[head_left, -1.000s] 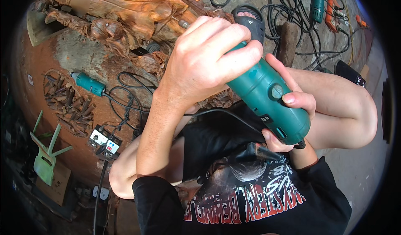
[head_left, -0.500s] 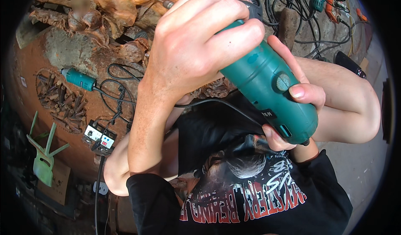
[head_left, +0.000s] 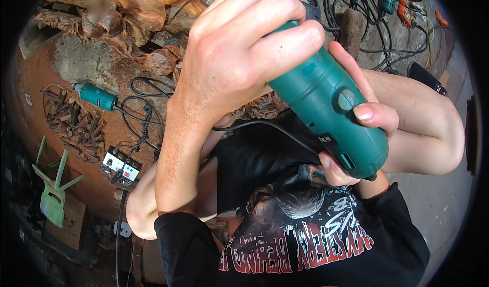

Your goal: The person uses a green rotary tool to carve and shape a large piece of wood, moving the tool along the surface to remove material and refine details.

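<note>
Tool [head_left: 326,103], green, cylindrical, stays wrapped by left hand [head_left: 242,57] and right hand [head_left: 379,118]; between them, white-lettered black label [head_left: 326,140].

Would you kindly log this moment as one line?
left hand: closed over upper end of green power tool; right hand: wrapped around its lower body; another green tool: lying at left, cord attached

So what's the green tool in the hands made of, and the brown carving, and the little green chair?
Green tool: probably hard plastic, smooth with a soft shine. Brown carving: likely wood, glossy, with darker streaks. Green chair: perhaps plastic, fairly dull, looking moulded in one piece.
</note>
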